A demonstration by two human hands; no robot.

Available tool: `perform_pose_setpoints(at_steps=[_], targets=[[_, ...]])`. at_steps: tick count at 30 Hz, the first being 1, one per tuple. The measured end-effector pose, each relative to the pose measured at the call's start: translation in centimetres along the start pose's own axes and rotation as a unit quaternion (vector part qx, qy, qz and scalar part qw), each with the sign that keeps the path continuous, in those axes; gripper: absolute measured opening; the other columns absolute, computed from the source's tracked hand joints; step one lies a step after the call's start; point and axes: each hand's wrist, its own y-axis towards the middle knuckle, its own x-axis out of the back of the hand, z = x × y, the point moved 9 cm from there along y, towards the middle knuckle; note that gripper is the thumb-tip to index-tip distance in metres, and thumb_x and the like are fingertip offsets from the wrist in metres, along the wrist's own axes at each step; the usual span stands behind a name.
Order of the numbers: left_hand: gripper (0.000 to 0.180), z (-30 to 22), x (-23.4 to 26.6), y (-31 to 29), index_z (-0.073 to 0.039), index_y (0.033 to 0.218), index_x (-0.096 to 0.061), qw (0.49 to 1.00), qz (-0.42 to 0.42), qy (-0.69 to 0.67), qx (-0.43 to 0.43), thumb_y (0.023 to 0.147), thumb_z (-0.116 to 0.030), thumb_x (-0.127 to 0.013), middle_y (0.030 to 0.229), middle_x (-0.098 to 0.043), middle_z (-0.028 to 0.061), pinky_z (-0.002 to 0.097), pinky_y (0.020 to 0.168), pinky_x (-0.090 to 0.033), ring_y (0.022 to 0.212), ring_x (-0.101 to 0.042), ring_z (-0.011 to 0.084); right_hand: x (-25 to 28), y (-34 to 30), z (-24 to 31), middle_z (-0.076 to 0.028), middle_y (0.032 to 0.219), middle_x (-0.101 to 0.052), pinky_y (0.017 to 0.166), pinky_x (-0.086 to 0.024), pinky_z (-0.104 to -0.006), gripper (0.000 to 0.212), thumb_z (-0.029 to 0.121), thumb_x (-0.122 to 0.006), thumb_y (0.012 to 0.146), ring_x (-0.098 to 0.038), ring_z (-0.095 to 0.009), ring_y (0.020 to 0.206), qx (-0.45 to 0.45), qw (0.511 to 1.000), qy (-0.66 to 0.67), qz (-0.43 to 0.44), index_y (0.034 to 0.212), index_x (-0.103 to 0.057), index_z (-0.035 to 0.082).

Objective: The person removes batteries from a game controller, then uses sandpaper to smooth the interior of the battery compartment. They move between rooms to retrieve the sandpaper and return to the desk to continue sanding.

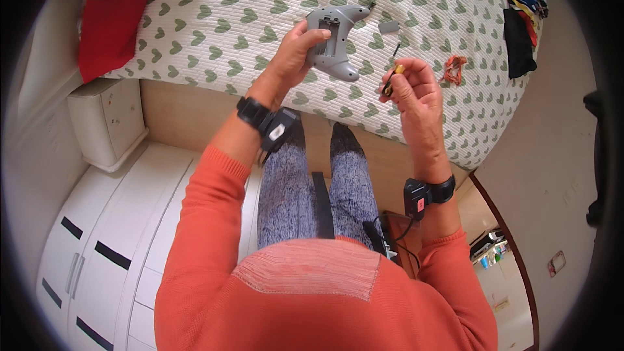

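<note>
My left hand (291,55) is closed round a grey game controller (341,65), held back side up above the bed. The controller's battery compartment (331,44) lies uncovered, and my left thumb rests at its edge. To the right, my right hand (417,88) pinches a black and yellow battery (392,82) between thumb and fingers; whether there is more than one, I cannot tell. A small grey cover (389,26) lies on the quilt beyond that hand. Close to my right fingertips is a thin dark stick-like piece (396,49). Orange crumpled packaging (454,70) lies farther right.
A white quilt with green hearts (227,26) covers the bed in front of me. Red cloth (114,29) hangs at its left end, above a white bedside cabinet (107,123). Dark clothes (519,42) lie at the far right. Straps with black devices circle both wrists.
</note>
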Motion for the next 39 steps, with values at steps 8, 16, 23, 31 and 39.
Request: perform_pose_setpoints(at_steps=[8, 16, 23, 31, 39], targets=[[0.069, -12.4, -13.3, -15.8, -0.003, 0.155, -0.037, 0.989, 0.09, -0.115, -0.012, 0.104, -0.048, -0.047, 0.144, -0.056, 0.0185, 0.0501, 0.096, -0.059, 0.13, -0.058, 0.0405, -7.6, -8.5, 12.0, -0.01, 0.103, -0.068, 0.076, -0.056, -0.0282, 0.029, 0.007, -0.064, 0.101, -0.064, -0.013, 0.089, 0.094, 0.989, -0.025, 0.109, 0.127, -0.055, 0.0], [0.06, -18.4, -18.5, -27.3, 0.0, 0.151, -0.04, 0.984, 0.057, -0.169, -0.021, 0.112, -0.046, -0.032, 0.144, -0.056, 0.0189, 0.0499, 0.108, -0.05, 0.129, -0.06, 0.0308, -14.6, -15.2, 17.1, -0.008, 0.104, -0.069, 0.075, -0.055, -0.026, 0.028, 0.013, -0.065, 0.102, -0.066, -0.012, 0.09, 0.07, 0.975, 0.012, 0.211, 0.126, -0.056, 0.001], [0.058, -23.1, -18.3, -38.0, -0.001, 0.152, -0.037, 0.975, 0.026, -0.166, -0.143, 0.111, -0.043, -0.039, 0.147, -0.053, 0.0176, 0.0468, 0.11, -0.048, 0.134, -0.055, 0.0277, -23.2, -18.8, 18.0, -0.003, 0.103, -0.066, 0.073, -0.054, -0.0222, 0.023, 0.012, -0.065, 0.102, -0.062, -0.007, 0.089, 0.092, 0.928, -0.034, 0.36, 0.121, -0.058, 0.001], [0.076, -25.5, -15.7, -48.6, 0.002, 0.154, -0.032, 0.935, -0.134, -0.143, -0.295, 0.104, -0.052, -0.051, 0.148, -0.05, 0.0238, 0.0496, 0.114, -0.045, 0.142, -0.047, 0.035, -32.7, -23.1, 16.9, -0.001, 0.098, -0.068, 0.071, -0.051, -0.0218, 0.023, 0.016, -0.067, 0.102, -0.061, -0.005, 0.085, 0.056, 0.86, -0.054, 0.504, 0.117, -0.058, 0.001], [0.073, -24.2, -15.4, -56.7, -0.004, 0.149, -0.037, 0.856, -0.357, -0.082, -0.366, 0.099, -0.049, -0.066, 0.137, -0.053, 0.0096, 0.0348, 0.108, -0.045, 0.128, -0.052, 0.0185, -37.6, -28.8, 14.2, -0.002, 0.102, -0.065, 0.078, -0.052, -0.023, 0.025, 0.021, -0.066, 0.103, -0.06, -0.005, 0.093, -0.01, 0.766, -0.061, 0.64, 0.115, -0.058, 0.001]])
